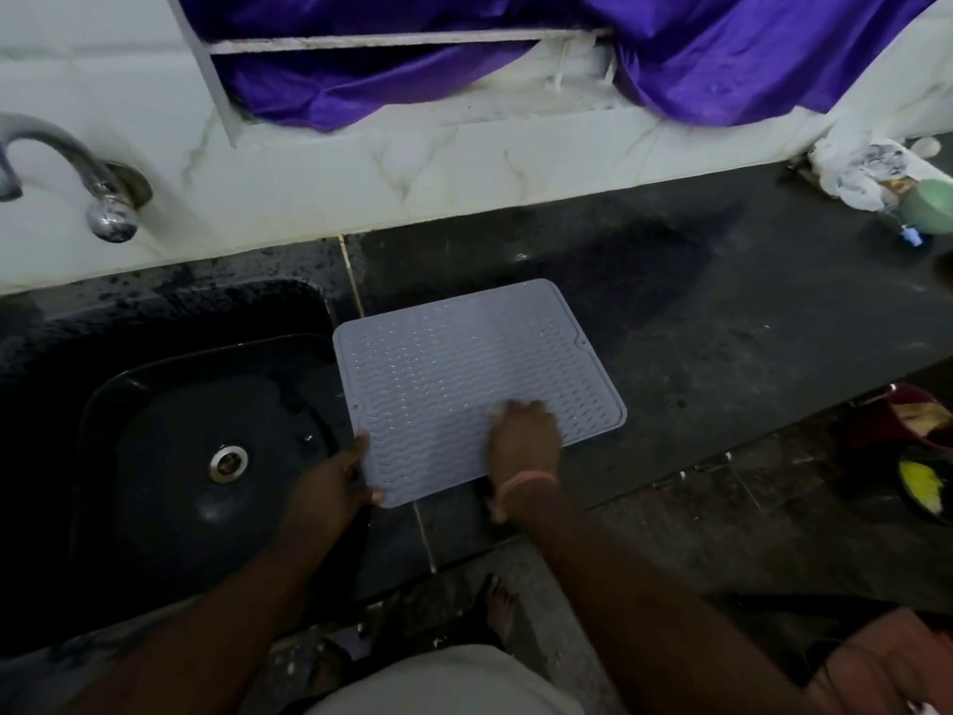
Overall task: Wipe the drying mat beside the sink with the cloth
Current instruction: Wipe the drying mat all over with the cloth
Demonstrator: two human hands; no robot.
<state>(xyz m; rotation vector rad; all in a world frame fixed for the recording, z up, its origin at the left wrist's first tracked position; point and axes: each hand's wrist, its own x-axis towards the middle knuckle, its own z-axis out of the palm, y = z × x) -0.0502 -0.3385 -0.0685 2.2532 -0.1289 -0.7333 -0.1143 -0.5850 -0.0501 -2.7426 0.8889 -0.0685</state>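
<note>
Mat [464, 374] lies flat on the dark counter [722, 327], just right of the sink [196, 456]. My left hand [335, 482] pinches its near-left corner. My right hand [523, 441] presses down on its near-right part, fingers curled over a pale cloth [515, 406]. Mat: grey, rectangular, rounded corners, wavy ribbed surface. Cloth mostly hidden under my fingers and blurred.

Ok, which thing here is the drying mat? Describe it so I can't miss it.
Start at the black sink on the left; on the dark counter just right of it lies the drying mat. It is a flat, pale grey rectangle with rounded corners and a wavy ribbed surface, and both hands touch its near edge.
</note>
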